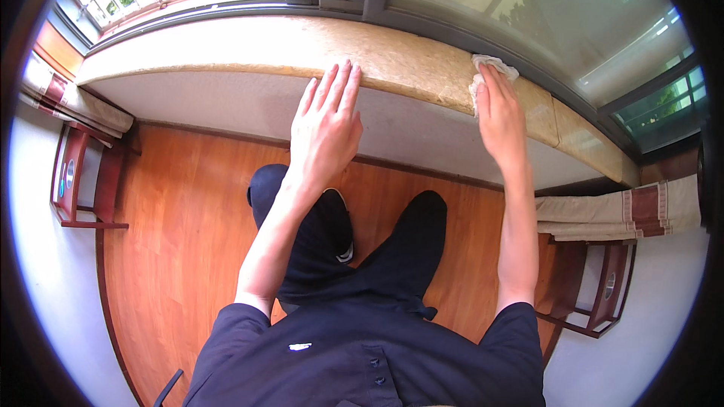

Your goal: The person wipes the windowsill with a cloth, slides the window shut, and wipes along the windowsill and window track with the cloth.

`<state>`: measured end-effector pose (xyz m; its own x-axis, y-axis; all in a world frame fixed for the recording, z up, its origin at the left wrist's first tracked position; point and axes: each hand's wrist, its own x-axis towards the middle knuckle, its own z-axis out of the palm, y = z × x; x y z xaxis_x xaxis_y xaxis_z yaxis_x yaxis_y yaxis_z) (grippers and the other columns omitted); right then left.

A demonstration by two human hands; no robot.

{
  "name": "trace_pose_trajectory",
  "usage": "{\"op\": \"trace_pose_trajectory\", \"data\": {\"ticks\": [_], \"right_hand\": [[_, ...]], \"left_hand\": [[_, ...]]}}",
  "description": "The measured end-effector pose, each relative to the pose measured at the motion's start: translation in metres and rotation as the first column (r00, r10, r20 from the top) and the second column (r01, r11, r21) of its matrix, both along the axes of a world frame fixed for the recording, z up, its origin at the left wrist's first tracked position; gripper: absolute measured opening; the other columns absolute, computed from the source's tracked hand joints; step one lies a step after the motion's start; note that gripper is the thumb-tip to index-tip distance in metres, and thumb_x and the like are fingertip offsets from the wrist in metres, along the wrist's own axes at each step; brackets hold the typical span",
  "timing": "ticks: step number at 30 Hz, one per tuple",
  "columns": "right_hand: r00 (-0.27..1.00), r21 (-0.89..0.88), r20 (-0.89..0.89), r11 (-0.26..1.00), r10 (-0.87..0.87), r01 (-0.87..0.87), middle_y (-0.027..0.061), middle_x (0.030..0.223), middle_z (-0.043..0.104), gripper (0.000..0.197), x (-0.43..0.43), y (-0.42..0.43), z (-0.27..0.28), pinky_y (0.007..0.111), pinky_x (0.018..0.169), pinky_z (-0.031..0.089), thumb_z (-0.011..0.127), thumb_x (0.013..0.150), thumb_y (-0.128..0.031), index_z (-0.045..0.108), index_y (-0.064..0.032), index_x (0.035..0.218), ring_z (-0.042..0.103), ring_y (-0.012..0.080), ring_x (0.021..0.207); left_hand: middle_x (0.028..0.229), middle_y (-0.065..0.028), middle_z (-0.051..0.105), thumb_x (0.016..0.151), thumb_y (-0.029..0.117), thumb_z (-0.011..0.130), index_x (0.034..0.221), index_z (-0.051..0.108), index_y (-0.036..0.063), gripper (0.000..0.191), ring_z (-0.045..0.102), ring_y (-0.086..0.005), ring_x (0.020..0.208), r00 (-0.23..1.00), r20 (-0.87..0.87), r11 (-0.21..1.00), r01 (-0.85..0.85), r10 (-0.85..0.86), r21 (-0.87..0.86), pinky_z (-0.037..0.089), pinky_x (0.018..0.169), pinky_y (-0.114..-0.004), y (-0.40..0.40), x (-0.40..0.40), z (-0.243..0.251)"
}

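A yellowish stone windowsill (407, 56) curves across the view in front of me. My left hand (328, 118) rests its fingertips on the sill's front edge, palm down, with nothing in it. At the right, my right hand (500, 113) presses a crumpled whitish cloth (495, 61) against the sill beside the window frame. The cloth shows beyond the fingertips and along the thumb side; the rest lies hidden beneath the hand.
A dark window frame (452, 31) borders the sill, with an opening at the upper left. Tied curtains (594, 215) and dark red wooden stands (613, 288) flank both sides. Below are a pale wall (418, 118) and a wood floor (181, 192).
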<state>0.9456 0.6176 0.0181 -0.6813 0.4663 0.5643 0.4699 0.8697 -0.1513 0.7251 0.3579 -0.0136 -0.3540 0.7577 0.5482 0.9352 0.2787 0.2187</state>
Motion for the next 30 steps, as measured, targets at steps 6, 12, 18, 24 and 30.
{"op": "trace_pose_trajectory", "data": {"ticks": [6,12,18,24,30], "right_hand": [[0.993,0.020,0.022,0.993,0.116,-0.117,0.0256,0.160,0.067,0.051,-0.097,-0.050,-0.008,0.052,0.133,0.049,0.046,0.123,-0.028,0.062,0.0019,0.161,0.066,0.0436,0.148],[0.916,0.018,0.040,0.917,0.399,-0.400,0.0294,0.162,0.065,0.057,-0.217,-0.105,-0.006,0.052,0.135,0.045,0.052,0.120,-0.032,0.058,0.0090,0.159,0.062,0.0431,0.153],[0.919,-0.029,-0.011,0.919,0.393,-0.393,0.0262,0.156,0.070,0.054,-0.210,-0.104,-0.005,0.051,0.129,0.051,0.055,0.118,-0.032,0.063,0.0054,0.156,0.067,0.0398,0.148],[0.979,-0.023,0.056,0.980,0.198,-0.197,0.0170,0.156,0.073,0.044,-0.103,-0.076,0.008,0.048,0.116,0.065,0.052,0.120,-0.026,0.067,-0.0067,0.156,0.072,0.0341,0.142],[1.000,0.004,0.018,1.000,-0.008,0.008,0.0196,0.151,0.075,0.042,-0.044,-0.036,0.008,0.050,0.121,0.061,0.050,0.122,-0.024,0.069,-0.0023,0.152,0.073,0.0373,0.140]], "left_hand": [[0.176,-0.0150,0.056,0.105,0.015,0.073,0.172,0.052,0.0071,0.071,0.049,-0.0306,0.165,0.997,-0.073,0.997,-0.012,0.006,-0.073,0.036,0.137,-0.051,-0.017,-0.011,0.016],[0.164,-0.0180,0.066,0.106,0.019,0.071,0.162,0.062,0.0024,0.058,0.058,-0.0329,0.157,0.988,-0.062,0.989,-0.145,0.142,-0.038,0.041,0.133,-0.051,-0.026,-0.038,0.023],[0.164,-0.0225,0.065,0.105,0.018,0.072,0.162,0.059,-0.0042,0.062,0.057,-0.0350,0.158,0.989,-0.062,0.990,-0.140,0.137,-0.036,0.041,0.134,-0.049,-0.033,-0.051,0.014],[0.173,-0.0255,0.055,0.104,0.012,0.072,0.171,0.052,0.0008,0.070,0.047,-0.0402,0.165,0.991,0.058,0.992,-0.121,0.118,0.042,0.039,0.136,-0.050,-0.034,-0.042,0.004],[0.177,-0.0254,0.050,0.104,0.012,0.072,0.174,0.048,0.0018,0.075,0.043,-0.0400,0.168,0.990,0.083,0.994,-0.111,0.111,-0.005,0.038,0.137,-0.049,-0.035,-0.040,0.011]]}}
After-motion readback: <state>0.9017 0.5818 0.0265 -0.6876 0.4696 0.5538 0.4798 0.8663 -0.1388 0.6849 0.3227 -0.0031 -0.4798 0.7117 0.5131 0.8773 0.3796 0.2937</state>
